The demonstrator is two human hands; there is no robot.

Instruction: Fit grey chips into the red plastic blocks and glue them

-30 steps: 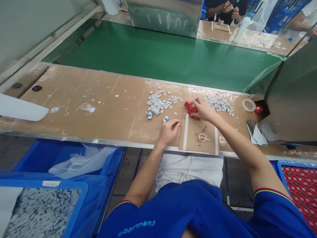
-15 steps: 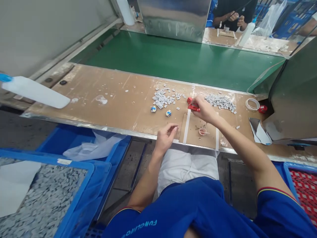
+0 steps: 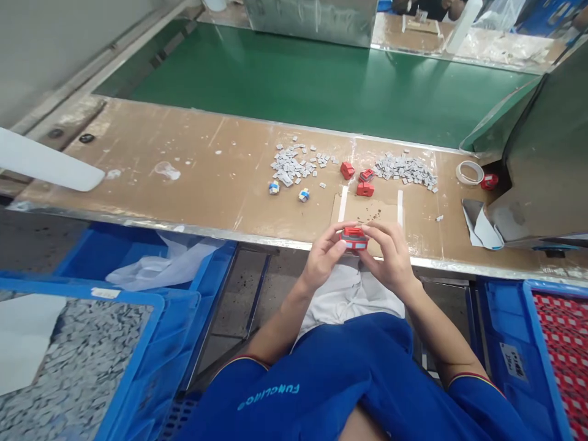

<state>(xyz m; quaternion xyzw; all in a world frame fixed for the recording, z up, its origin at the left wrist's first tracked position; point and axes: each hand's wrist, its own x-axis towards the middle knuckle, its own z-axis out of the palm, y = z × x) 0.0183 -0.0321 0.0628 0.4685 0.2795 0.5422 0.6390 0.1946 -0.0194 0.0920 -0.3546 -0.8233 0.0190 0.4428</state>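
Both hands hold one small red plastic part (image 3: 353,239) with a grey band and pale panels along its near side, over the bench's front edge. My left hand (image 3: 322,257) pinches its left end; my right hand (image 3: 389,254) grips the right end. Beyond them three red pieces lie close together: one red block (image 3: 347,170), a red part with grey (image 3: 366,176) and another red block (image 3: 365,190). Small grey tiles are heaped in a left pile (image 3: 291,165) and a right pile (image 3: 407,171). Two small cream-and-blue pieces (image 3: 304,195) sit nearer the left pile.
A green conveyor belt (image 3: 275,86) runs behind the bench. A white bottle (image 3: 50,162) lies at left, a tape roll (image 3: 469,173) at right. Blue crates flank me: grey pieces in the left crate (image 3: 158,343), red ones in the right crate (image 3: 542,355).
My right hand has come back from the red pieces toward me with a red part. My left hand has moved right and now grips it too. The camera view has tilted down.
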